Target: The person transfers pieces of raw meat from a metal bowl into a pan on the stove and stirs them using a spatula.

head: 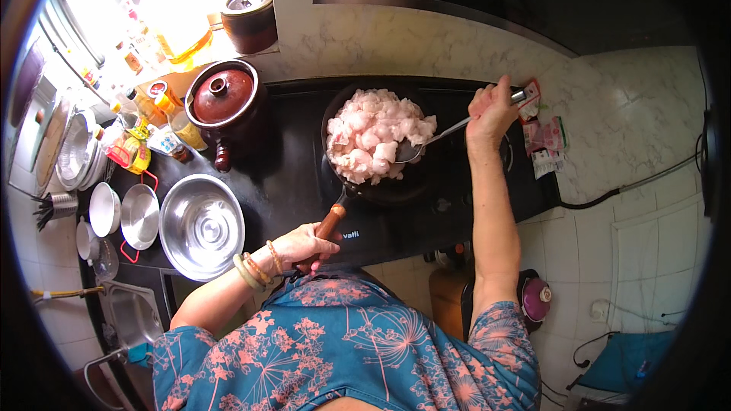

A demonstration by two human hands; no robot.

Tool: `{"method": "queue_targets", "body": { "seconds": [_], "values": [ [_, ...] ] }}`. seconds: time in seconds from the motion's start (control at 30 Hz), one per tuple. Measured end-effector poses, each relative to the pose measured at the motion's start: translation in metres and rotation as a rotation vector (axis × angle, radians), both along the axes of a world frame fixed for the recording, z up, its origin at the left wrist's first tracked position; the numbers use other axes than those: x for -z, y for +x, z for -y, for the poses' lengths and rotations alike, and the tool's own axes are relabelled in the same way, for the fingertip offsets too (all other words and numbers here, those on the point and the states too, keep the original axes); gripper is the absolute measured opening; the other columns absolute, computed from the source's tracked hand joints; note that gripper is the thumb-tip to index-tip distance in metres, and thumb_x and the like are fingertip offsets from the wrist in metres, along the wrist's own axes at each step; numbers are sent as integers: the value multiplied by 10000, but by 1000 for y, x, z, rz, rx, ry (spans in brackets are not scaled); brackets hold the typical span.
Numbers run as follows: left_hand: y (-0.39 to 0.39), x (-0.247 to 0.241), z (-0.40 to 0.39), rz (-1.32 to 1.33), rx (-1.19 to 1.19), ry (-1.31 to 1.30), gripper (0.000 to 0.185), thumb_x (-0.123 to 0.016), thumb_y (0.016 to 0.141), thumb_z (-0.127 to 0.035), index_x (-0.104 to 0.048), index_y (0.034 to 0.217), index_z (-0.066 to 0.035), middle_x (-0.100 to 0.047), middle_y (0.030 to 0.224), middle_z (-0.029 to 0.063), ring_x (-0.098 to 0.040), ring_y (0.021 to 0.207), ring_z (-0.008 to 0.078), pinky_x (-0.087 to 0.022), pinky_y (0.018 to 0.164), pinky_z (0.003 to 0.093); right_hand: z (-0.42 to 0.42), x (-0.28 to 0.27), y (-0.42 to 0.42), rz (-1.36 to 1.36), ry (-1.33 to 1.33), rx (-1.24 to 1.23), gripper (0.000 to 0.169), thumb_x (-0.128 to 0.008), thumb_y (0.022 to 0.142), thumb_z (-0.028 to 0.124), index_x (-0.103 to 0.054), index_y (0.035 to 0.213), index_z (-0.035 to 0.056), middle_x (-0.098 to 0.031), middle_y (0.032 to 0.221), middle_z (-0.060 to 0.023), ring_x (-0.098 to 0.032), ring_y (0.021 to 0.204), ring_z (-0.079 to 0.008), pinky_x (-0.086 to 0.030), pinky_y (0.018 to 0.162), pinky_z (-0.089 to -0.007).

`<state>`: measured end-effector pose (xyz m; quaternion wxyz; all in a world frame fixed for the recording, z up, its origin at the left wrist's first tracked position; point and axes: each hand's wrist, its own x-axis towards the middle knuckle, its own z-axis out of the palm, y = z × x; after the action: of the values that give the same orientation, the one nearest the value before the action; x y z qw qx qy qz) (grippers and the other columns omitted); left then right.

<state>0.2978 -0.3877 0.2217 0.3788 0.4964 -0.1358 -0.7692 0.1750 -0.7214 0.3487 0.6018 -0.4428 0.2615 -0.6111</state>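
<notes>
A dark wok (327, 148) sits on the black stove, heaped with pale pinkish raw pieces (374, 131) that look like animal fat or meat. My left hand (311, 246), with bracelets at the wrist, grips the wok's wooden handle (332, 221) at its near side. To the right of the wok, my right hand (492, 109) is closed around the handle of a metal ladle (454, 127). The ladle's bowl rests against the right side of the heap, partly among the pieces.
Left of the wok stand a lidded brown clay pot (224, 94) and a wide metal basin (203, 222). Bottles and jars (137, 120) crowd the back left corner, with bowls (105, 209) and a sink (132, 311) nearer. Small packets (547, 142) lie beyond the stove's right end.
</notes>
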Motion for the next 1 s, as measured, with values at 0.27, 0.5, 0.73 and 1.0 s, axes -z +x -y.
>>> {"method": "queue_targets", "body": {
  "seconds": [0.27,0.5,0.73,1.0],
  "values": [
    [-6,-7,0,-66,-87,49,313,-676,902,-165,-498,1147,-82,-507,636,-10,-506,411,93,-395,344,218,-2,-46,-8,-212,-199,-238,538,-572,976,327,-266,563,169,-288,492,61,-225,410,-63,-153,389,-257],
    [-7,1,-1,-30,-72,23,295,-690,895,-148,-510,1117,-77,-503,632,-3,-502,401,95,-416,346,232,-11,-39,0,-579,-286,-254,493,-540,997,326,-330,582,165,-301,512,76,-238,411,-37,-160,388,-234],
    [-5,0,0,-14,-47,1,306,-668,902,-93,-489,1147,-55,-498,602,-4,-507,398,101,-411,342,231,24,14,-1,-511,-228,-55,501,-580,971,378,-415,581,110,-398,505,39,-379,423,-82,-274,396,-252],
    [4,-3,2,28,41,-15,380,-653,912,-89,-431,1214,-25,-500,566,1,-526,410,103,-392,339,230,63,70,-8,11,214,-12,515,-507,1006,385,-294,590,168,-211,509,42,-194,417,-107,-147,406,-286]
  ]
}}
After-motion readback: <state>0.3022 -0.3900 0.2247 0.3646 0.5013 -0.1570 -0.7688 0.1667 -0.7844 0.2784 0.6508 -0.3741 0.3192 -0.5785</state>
